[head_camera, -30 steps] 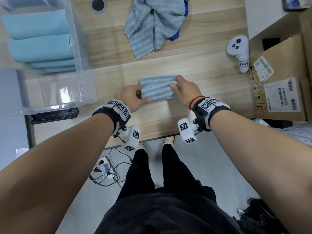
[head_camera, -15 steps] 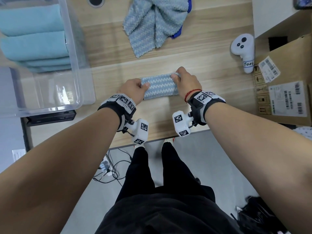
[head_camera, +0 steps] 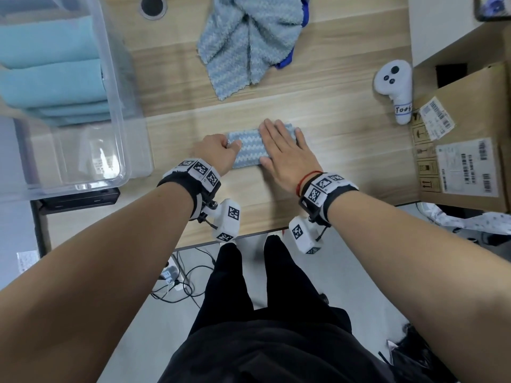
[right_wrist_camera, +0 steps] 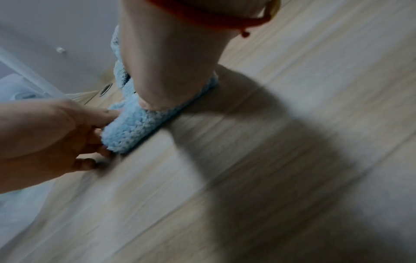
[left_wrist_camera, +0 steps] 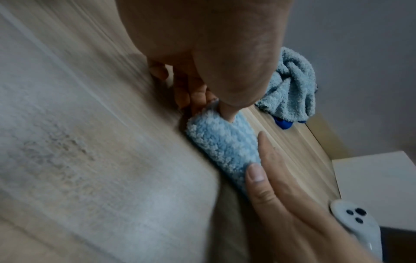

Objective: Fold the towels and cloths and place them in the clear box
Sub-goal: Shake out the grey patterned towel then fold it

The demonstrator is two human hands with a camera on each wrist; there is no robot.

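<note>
Left hand point(head_camera: 218, 151) w/ fingers curled, thumb on top, pinching the left end of the folded cloth point(head_camera: 250, 149); wrist view shows the thumb pressed into the fluffy end and fingers tucked under it. Right hand point(head_camera: 284, 153) lies flat, fingers straight and spread, palm pressing down on the right half of the same cloth, gripping nothing. Folded cloth is a small blue-white zigzag rectangle, flat on the tabletop point(head_camera: 345, 150) roughly mid-width, a bit back from the near edge, between the two hands. Both wrists carry black straps w/ white marker blocks; thin red cord on the right wrist.

Further out: crumpled cloth point(head_camera: 249, 42), same zigzag pattern, unfolded, sits toward the far edge of the tabletop, w/ something dark blue point(head_camera: 287, 60) poking out from under its right side. Clear box point(head_camera: 116, 87) stands at the left edge, holding several folded teal towels point(head_camera: 52, 78) stacked against its far part; near part of the box shows only its see-through bottom. White controller point(head_camera: 394, 87) w/ a handwritten label lies near the right edge, well apart from the hands. Cardboard box point(head_camera: 464, 128) w/ barcode stickers sits beyond the right edge. Round cable hole point(head_camera: 153, 5) at the far edge, between clear box and crumpled cloth
</note>
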